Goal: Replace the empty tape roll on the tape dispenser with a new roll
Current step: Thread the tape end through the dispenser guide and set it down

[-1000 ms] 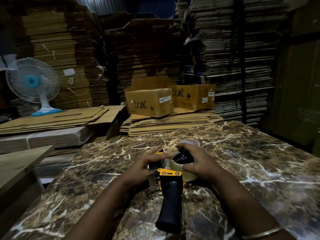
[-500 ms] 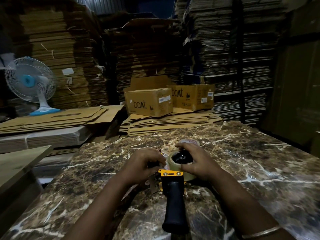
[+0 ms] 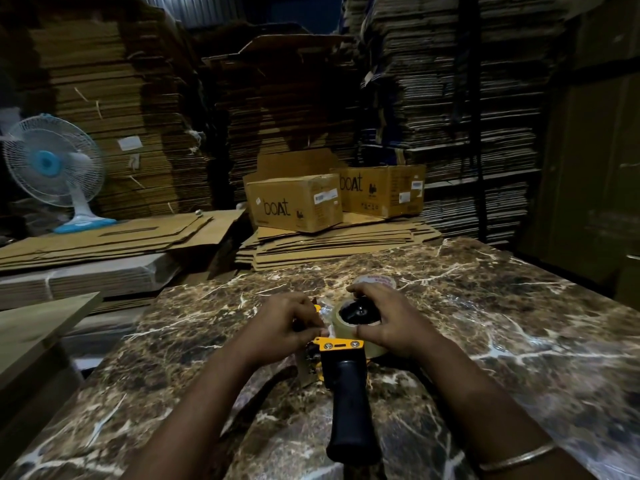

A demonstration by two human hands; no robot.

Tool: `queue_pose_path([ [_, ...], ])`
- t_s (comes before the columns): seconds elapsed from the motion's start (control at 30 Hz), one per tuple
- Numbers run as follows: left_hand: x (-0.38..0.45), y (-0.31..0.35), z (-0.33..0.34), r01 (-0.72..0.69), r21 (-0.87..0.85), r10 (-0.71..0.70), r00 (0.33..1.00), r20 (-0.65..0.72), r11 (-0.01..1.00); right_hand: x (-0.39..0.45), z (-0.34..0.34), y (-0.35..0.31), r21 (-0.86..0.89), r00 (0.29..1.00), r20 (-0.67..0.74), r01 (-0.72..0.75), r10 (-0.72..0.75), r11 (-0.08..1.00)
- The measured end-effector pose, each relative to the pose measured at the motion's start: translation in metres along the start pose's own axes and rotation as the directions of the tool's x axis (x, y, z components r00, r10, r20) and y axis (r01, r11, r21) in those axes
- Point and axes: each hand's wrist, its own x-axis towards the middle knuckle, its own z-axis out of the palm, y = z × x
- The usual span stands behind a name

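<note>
A yellow tape dispenser (image 3: 341, 344) with a black handle (image 3: 351, 410) lies on the marble table (image 3: 485, 323), handle toward me. A clear tape roll (image 3: 337, 315) sits on its black hub. My right hand (image 3: 391, 320) grips that roll from the right, thumb on its near side. My left hand (image 3: 287, 323) pinches the loose clear tape end at the dispenser's left front. Just behind my right hand lies another roll (image 3: 377, 280) with red print, partly hidden.
Stacks of flat cardboard (image 3: 329, 247) lie past the table's far edge, with two "boat" boxes (image 3: 294, 206) on them. A white and blue fan (image 3: 52, 168) stands at the left. Tall cardboard piles fill the back. A wooden board (image 3: 34, 327) is at the left.
My left hand has closed onto the tape end beside the roll. The dispenser handle has swung slightly to the right. My right hand stays on the roll.
</note>
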Motion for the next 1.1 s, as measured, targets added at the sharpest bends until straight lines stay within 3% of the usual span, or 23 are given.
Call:
queue_pose_path([
  [0.13, 0.0, 0.012, -0.005, 0.071, 0.075, -0.071, 0.997, 0.003, 0.995, 0.0, 0.002, 0.0, -0.015, 1.0, -0.022, 0.004, -0.004, 1.0],
  [0.3, -0.011, 0.011, -0.009, 0.298, 0.01, -0.297, 0.955, -0.015, 0.955, 0.0, 0.008, 0.0, -0.026, 0.999, -0.034, 0.023, -0.024, 0.999],
  [0.6, -0.044, 0.008, -0.002, 0.185, -0.05, -0.19, 0.968, -0.165, 0.982, -0.003, 0.009, -0.015, -0.045, 0.996, -0.016, 0.086, -0.087, 0.995],
  [0.73, -0.056, 0.012, 0.003, 0.161, -0.042, -0.167, 0.954, -0.25, 0.986, -0.005, 0.008, -0.014, 0.109, 0.972, 0.027, 0.23, -0.234, 0.967],
  [0.87, -0.066, 0.023, 0.005, 0.221, -0.098, -0.241, 0.919, -0.312, 0.97, -0.01, 0.012, -0.023, -0.179, 0.953, 0.205, 0.261, -0.224, 0.949],
  [1.1, -0.073, 0.042, 0.01, 0.361, -0.267, -0.439, 0.825, -0.355, 0.894, -0.012, 0.014, -0.028, -0.197, 0.956, 0.211, 0.247, -0.205, 0.949],
])
